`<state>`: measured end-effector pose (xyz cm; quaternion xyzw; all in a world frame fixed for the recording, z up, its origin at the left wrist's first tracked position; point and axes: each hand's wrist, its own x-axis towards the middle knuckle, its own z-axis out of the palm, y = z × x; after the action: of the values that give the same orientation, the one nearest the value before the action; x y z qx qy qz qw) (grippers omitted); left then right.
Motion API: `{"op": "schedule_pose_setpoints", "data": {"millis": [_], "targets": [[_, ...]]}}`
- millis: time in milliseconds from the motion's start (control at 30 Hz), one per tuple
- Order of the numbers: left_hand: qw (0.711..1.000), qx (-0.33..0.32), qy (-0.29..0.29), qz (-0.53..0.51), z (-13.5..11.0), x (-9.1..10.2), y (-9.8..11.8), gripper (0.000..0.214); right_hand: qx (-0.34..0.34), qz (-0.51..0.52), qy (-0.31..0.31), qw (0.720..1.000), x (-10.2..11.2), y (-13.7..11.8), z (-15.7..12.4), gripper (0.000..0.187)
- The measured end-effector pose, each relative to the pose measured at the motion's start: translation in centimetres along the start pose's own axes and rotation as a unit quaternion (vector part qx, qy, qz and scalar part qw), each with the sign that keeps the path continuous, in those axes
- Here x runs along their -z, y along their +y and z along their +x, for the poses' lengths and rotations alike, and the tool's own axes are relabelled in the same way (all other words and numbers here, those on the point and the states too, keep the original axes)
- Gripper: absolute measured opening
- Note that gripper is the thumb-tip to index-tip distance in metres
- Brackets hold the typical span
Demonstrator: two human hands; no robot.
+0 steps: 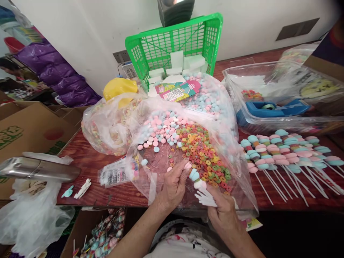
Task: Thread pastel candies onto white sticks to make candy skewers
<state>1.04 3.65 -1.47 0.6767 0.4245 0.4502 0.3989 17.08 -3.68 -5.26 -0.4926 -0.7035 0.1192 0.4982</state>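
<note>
My left hand (pixel 174 184) pinches a pink candy disc (pixel 187 165) at its fingertips, over the near edge of an open clear plastic bag (pixel 150 168). My right hand (pixel 221 209) is closed round a bunch of white sticks (pixel 205 197); one stick carries a white, a blue and a pale piece stacked at its tip (pixel 194 175). Loose pink and blue candy discs (pixel 161 129) and a heap of small coloured ring candies (pixel 201 147) lie on the bag just beyond both hands.
Finished candy skewers (pixel 285 152) lie in a row on the wooden table (pixel 88 161) at right. Behind stand a clear tub (pixel 282 122) with a blue tape dispenser (pixel 271 107), a tilted green basket (pixel 174 46) and more candy bags (pixel 107 125). A metal tube (pixel 40 169) and cardboard boxes (pixel 29 129) sit left.
</note>
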Motion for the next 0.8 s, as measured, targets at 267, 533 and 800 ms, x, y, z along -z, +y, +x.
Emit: {"op": "schedule_pose_setpoints", "data": {"millis": [267, 533, 800], "targets": [[0.907, 0.173, 0.086, -0.374, 0.9, -2.0, 2.4, 0.046, -0.02, -0.024, -0.001, 1.0, 0.0, -0.9, 1.0, 0.063], [0.855, 0.223, 0.081, -0.461, 3.4, -2.5, 2.5, 0.026, -0.012, -0.083, -0.046, 0.995, 0.6, -0.5, 0.5, 0.063], [0.858, 0.191, 0.11, -0.464, 3.9, -2.3, 2.8, 0.027, -0.052, 0.051, -0.036, 0.997, 0.5, -1.5, 0.5, 0.044]]}}
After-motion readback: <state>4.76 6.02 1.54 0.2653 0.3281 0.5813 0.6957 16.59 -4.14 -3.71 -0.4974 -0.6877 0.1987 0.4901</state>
